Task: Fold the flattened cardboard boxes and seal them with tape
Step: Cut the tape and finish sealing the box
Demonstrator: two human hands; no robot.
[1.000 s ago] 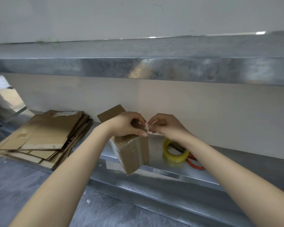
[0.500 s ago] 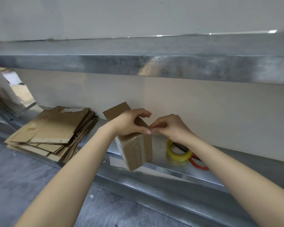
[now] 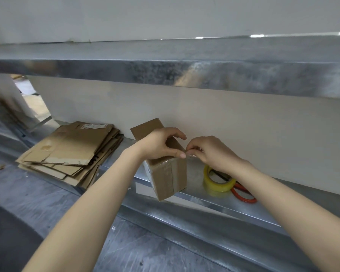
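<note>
A small folded cardboard box (image 3: 168,177) stands tilted at the front edge of the lower metal shelf (image 3: 194,181), one flap sticking up behind it. Clear tape runs down its near face. My left hand (image 3: 159,144) grips the top of the box, thumb pressed on the upper right corner. My right hand (image 3: 206,152) pinches something thin at that same corner, probably the tape end; it is too small to make out. A yellow-tinted tape roll (image 3: 219,180) lies on the shelf under my right wrist.
A stack of several flattened cardboard boxes (image 3: 71,152) lies on the shelf to the left. Red-handled scissors (image 3: 243,195) lie partly under the tape roll. A second metal shelf (image 3: 185,73) juts out overhead. Grey floor lies below.
My left index finger has lifted off the box top while the thumb stays on the corner. The right hand keeps pinching at the corner. The camera has shifted slightly left.
</note>
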